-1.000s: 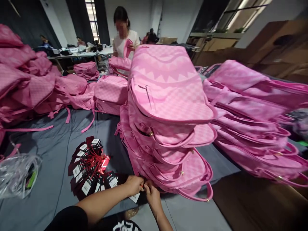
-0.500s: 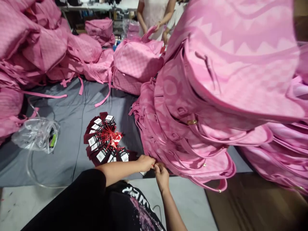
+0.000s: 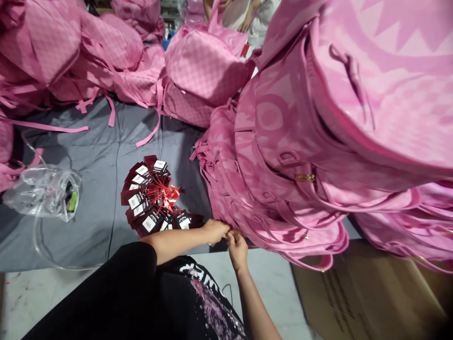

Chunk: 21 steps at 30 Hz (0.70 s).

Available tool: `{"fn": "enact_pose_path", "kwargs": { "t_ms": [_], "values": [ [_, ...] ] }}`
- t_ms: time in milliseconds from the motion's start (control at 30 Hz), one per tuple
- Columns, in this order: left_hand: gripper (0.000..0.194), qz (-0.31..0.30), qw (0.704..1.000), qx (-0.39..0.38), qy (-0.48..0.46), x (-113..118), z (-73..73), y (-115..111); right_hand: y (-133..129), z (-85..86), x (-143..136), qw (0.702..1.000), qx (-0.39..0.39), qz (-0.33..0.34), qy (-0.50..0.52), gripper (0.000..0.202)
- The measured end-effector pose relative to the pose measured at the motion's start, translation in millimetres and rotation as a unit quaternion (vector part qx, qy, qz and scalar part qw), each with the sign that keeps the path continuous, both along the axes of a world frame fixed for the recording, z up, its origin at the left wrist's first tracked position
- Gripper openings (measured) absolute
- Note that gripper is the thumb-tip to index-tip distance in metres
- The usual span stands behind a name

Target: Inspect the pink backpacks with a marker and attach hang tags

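a person in a black shirt (image 3: pixel 116 293) is leaning over a table, both bare arms reaching forward. the left hand (image 3: pixel 215 231) and right hand (image 3: pixel 238 248) are meeting at the table's near edge, fingertips pinching almost together; what they are gripping is too small to tell. they are keeping to this spot beside the stack of pink backpacks (image 3: pixel 279 127), as half a second ago. since a second ago the view has been tipping down, and more shirt and pale floor (image 3: pixel 278 283) are showing.

a brown cardboard box (image 3: pixel 375 293) is standing at lower right. the table is wearing a creased grey cloth (image 3: pixel 81 151). on it, left of the stack, black and dark red tags (image 3: pixel 146 200) with red strings are fanning out; farther left a clear plastic bag (image 3: pixel 46 189) is lying crumpled. beyond, more pink bags (image 3: pixel 113 52) are heaping up, and a co-worker's hand (image 3: pixel 249 19) is showing at the top.
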<state>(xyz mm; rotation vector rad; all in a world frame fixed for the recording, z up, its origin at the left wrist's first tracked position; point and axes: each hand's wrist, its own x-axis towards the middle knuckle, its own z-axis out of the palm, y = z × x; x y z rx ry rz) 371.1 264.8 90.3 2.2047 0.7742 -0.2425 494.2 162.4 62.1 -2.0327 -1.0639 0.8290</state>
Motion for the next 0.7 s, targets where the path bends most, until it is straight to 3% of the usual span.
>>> {"fn": "enact_pose_path", "kwargs": {
  "t_ms": [433,600,700],
  "values": [
    [0.016,-0.018,1.000,0.008,-0.015,-0.8,3.9,1.8,4.0,7.8,-3.7,1.000,-0.009,-0.005,-0.028,0.038],
    [0.017,0.014,0.999,0.019,-0.038,1.4,2.9,-7.7,4.2,7.3,-6.9,0.998,-0.020,-0.005,-0.053,0.036],
    [0.016,0.053,0.997,0.023,-0.060,-9.3,8.2,-5.0,-0.3,17.8,-13.0,0.996,-0.028,0.001,-0.080,0.032]
  ]
}}
